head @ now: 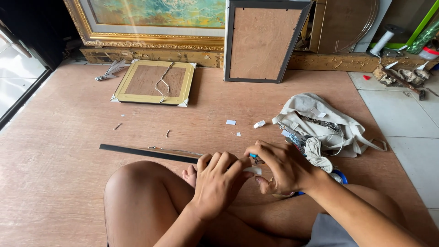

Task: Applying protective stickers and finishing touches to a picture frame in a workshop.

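the person sits cross-legged on a wooden floor (59,151), both hands brought together over the knees. the left hand (217,183) is curled narrow, its fingers bent over the near end of a long black strip (146,153), and between its fingertips and the other hand's thumb sits a small white piece (253,170). the right hand (281,167) touches the left one, its fingers arched down and pinching at the same spot; a bit of blue shows just above the meeting fingers, too small to tell what it is. the black strip runs away to the left of the left hand, lying flat on the floor, with a thin wire beside it. just to the right of the right hand lies a beige cloth bag (320,123) with its straps spread out, and a blue ring-shaped thing (339,176) peeks from beneath the right wrist. beyond the hands a few white scraps (231,122) are scattered on the floor. farther off, beyond and left of the left hand, a gold frame (153,82) lies face down with a hanging wire across its back, and a dark frame (260,41) leans upright against the wall.
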